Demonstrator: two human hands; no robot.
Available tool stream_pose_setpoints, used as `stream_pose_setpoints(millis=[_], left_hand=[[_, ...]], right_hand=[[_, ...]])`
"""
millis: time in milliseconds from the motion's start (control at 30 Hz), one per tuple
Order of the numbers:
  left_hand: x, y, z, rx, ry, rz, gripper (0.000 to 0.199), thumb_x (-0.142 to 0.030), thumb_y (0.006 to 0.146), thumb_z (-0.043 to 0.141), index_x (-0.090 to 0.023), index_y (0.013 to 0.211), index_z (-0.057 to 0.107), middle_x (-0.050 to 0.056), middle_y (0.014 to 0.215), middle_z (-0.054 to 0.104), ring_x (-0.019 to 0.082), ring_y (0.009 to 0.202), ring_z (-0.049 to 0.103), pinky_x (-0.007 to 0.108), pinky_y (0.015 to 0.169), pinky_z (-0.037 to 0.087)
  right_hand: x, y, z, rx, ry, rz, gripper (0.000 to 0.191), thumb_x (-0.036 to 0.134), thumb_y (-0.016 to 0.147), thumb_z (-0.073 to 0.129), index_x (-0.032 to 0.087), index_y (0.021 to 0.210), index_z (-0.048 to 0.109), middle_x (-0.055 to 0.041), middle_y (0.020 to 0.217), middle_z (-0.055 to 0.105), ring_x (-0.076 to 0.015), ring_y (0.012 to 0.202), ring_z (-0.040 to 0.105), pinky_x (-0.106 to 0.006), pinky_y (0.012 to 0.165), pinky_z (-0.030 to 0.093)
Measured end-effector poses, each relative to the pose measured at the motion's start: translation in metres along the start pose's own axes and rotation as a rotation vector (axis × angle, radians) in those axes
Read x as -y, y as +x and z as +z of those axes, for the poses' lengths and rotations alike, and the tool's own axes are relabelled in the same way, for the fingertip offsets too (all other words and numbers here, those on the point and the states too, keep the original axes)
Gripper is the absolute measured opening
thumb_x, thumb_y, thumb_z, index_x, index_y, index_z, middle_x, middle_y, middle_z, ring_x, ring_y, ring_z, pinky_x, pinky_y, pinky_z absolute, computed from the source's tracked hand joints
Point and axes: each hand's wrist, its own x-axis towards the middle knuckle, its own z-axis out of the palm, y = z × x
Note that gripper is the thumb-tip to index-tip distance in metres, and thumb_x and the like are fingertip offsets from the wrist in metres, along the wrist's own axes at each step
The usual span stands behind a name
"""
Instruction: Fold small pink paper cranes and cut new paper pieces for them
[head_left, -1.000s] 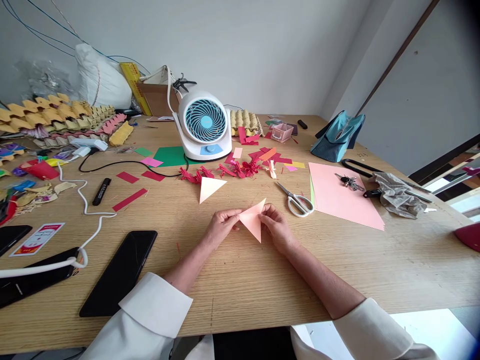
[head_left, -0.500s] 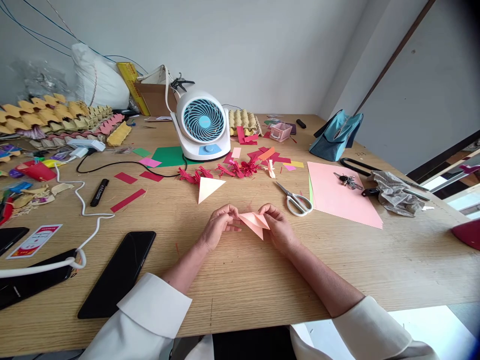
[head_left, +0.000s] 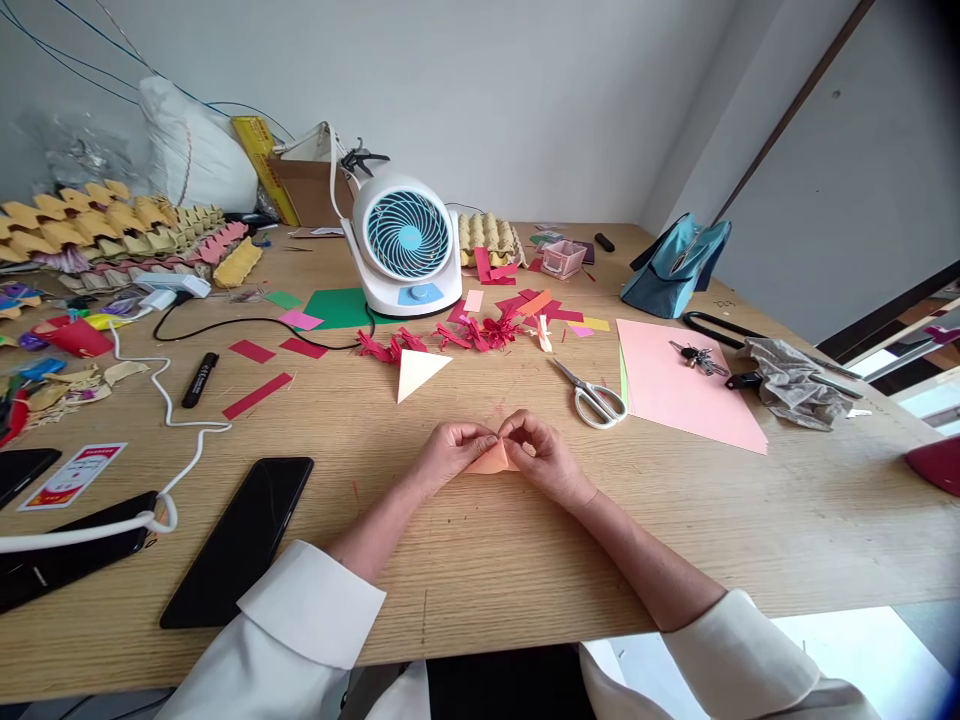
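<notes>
A small piece of folded pink paper [head_left: 491,460] is pinched between both hands, just above the wooden table [head_left: 480,560]. My left hand [head_left: 450,455] grips its left side, thumb and fingertips closed. On the opposite side, my right hand [head_left: 546,462] pinches it, fingers bent over the top edge. The fingers cover much of the paper. Beyond them lies a cream paper triangle [head_left: 420,374]. White-handled scissors [head_left: 592,395] rest to the right of my right hand. Crumpled red paper pieces [head_left: 487,333] form a row farther back.
A white fan [head_left: 409,245] stands at the back. Pink paper sheets [head_left: 686,385] with keys [head_left: 699,357] on top lie at right, near a blue bag [head_left: 676,265]. On the left are a black phone [head_left: 238,540], a marker [head_left: 200,380] and a white cable [head_left: 161,390].
The pink paper has been turned and folded, so less of it shows. Both hands have come closer together, their fingertips now nearly meeting.
</notes>
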Motion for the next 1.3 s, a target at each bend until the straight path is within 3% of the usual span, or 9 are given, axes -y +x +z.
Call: stream_pose_setpoints(millis=[100,333,467,633,833,967,1100,1300], left_hand=[[-0.004,-0.002,0.0,0.025,-0.056,-0.054,0.043,-0.054,0.08,0.068,-0.013,0.091,0.077,0.006,0.088,0.076,0.02,0.08,0.065,0.027,0.07,0.045],[-0.006,-0.004,0.003,0.055,-0.18,-0.059,0.038,-0.048,0.076,0.075,-0.015,0.097,0.077,0.008,0.098,0.076,0.022,0.093,0.067,0.03,0.085,0.046],[-0.004,-0.005,0.004,0.027,-0.145,-0.039,0.036,-0.048,0.079,0.072,-0.016,0.095,0.077,0.007,0.095,0.076,0.02,0.089,0.066,0.029,0.083,0.046],[-0.008,-0.006,0.006,0.022,-0.121,0.015,0.034,-0.047,0.081,0.07,-0.017,0.094,0.077,0.004,0.094,0.076,0.019,0.09,0.065,0.028,0.084,0.045],[-0.009,-0.004,0.008,-0.205,-0.2,-0.008,0.037,-0.049,0.072,0.076,-0.015,0.085,0.075,0.003,0.083,0.073,0.017,0.08,0.062,0.027,0.079,0.046],[-0.007,-0.001,0.009,-0.343,-0.279,0.006,0.037,-0.049,0.071,0.077,-0.015,0.084,0.072,0.001,0.079,0.07,0.014,0.075,0.06,0.024,0.073,0.046],[-0.006,-0.001,0.01,-0.37,-0.329,0.004,0.039,-0.05,0.069,0.078,-0.015,0.083,0.069,0.001,0.078,0.069,0.013,0.072,0.06,0.023,0.067,0.048],[-0.011,-0.004,0.012,-0.319,-0.304,-0.031,0.044,-0.051,0.066,0.08,-0.015,0.088,0.068,0.003,0.086,0.071,0.014,0.075,0.063,0.023,0.064,0.051]], right_hand=[[0.001,-0.001,0.0,-0.041,-0.023,-0.023,0.003,0.021,0.086,0.057,0.021,0.089,0.057,-0.0003,0.082,0.059,-0.0128,0.071,0.054,-0.028,0.068,0.046],[0.002,-0.001,0.001,-0.086,-0.061,-0.09,0.01,0.019,0.085,0.06,0.022,0.094,0.057,-0.0006,0.083,0.061,-0.0131,0.072,0.056,-0.029,0.07,0.048],[0.004,0.0,0.0,-0.085,-0.082,-0.048,0.005,0.024,0.085,0.062,0.021,0.089,0.059,-0.0008,0.08,0.059,-0.0133,0.07,0.055,-0.028,0.067,0.047],[0.001,0.001,0.0,-0.068,-0.015,0.026,0.015,0.035,0.087,0.065,0.021,0.087,0.06,-0.0011,0.079,0.058,-0.014,0.07,0.055,-0.028,0.065,0.045],[-0.002,0.001,-0.006,-0.074,0.219,0.169,0.034,0.053,0.091,0.056,0.021,0.1,0.062,-0.0022,0.087,0.061,-0.0158,0.078,0.057,-0.029,0.073,0.046],[0.0,0.002,-0.009,-0.044,0.253,0.218,0.042,0.059,0.09,0.054,0.021,0.107,0.063,-0.0033,0.094,0.063,-0.0168,0.082,0.058,-0.029,0.074,0.046],[-0.002,0.004,-0.005,-0.031,0.253,0.26,0.041,0.056,0.078,0.07,0.019,0.093,0.063,-0.0014,0.082,0.062,-0.015,0.072,0.055,-0.027,0.067,0.044],[-0.012,0.008,-0.001,-0.136,0.263,0.225,0.04,0.056,0.075,0.071,0.019,0.071,0.056,0.0015,0.067,0.056,-0.0127,0.064,0.049,-0.026,0.061,0.042]])
